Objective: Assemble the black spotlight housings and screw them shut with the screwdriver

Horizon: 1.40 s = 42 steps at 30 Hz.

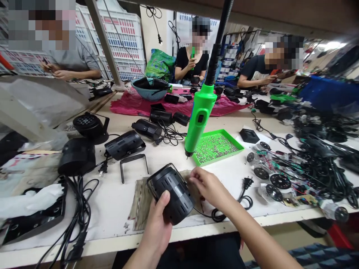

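My left hand (158, 228) is wrapped around the lower left side of a black stage light (172, 194), its thumb lying on the vented housing. A U-shaped bracket spans the light's far end, and a cord runs out at the lower right. My right hand (206, 183) is pinched close beside the bracket's right arm; whatever its fingertips hold is too small or hidden to make out. Beneath the light lies a folded brownish cloth (140, 205). A green electric screwdriver (199, 116) hangs just beyond, bit pointing down, with nobody holding it.
A green tray (218, 145) of small screws sits behind the screwdriver. A loose bracket (133, 158) and several black lights (125, 144) stand to the left. Wired circuit parts (280, 181) and piled cords (322, 160) crowd the right. Three people work across the table.
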Each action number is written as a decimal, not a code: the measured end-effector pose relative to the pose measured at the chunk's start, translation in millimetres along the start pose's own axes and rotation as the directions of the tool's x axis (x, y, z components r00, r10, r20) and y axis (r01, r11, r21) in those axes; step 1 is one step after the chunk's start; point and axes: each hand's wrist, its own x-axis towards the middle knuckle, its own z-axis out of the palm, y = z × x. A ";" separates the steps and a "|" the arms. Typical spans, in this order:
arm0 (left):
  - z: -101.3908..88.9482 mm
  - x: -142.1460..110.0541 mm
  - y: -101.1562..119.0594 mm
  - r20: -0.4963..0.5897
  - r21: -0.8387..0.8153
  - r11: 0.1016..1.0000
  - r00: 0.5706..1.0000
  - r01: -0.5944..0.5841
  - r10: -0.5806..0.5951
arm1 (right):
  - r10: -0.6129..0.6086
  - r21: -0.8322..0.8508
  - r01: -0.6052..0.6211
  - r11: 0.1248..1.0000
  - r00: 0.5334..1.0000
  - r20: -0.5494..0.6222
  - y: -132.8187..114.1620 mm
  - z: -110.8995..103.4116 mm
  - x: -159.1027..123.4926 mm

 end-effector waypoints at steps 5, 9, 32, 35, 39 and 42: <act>7.1 -0.9 3.2 0.019 0.033 0.999 1.000 0.018 -0.018 | -0.021 0.241 0.057 0.969 0.988 -0.151 -21.2 3.5 -31.3; 11.6 -3.1 6.1 0.000 0.029 1.000 1.000 0.005 -0.005 | -0.029 0.334 0.127 0.934 0.959 -0.283 -26.0 11.9 -33.2; 5.9 -3.5 6.6 -0.017 -0.049 0.999 1.000 0.015 -0.016 | -0.167 -0.192 0.181 0.964 0.982 0.089 9.8 -0.4 -26.0; 6.4 -4.9 3.3 0.004 0.005 1.000 1.000 -0.007 0.007 | -0.165 -0.140 0.164 0.977 0.986 0.000 8.2 -1.8 -31.6; 16.8 -7.8 1.3 0.002 0.080 0.996 1.000 -0.027 0.027 | -0.197 -0.008 0.201 0.980 0.951 -0.240 -9.6 -9.4 -49.0; 28.1 -8.4 0.8 -0.013 0.129 0.991 0.999 -0.040 0.042 | -0.359 -0.078 0.352 0.933 0.891 -0.279 -30.9 -8.9 -56.9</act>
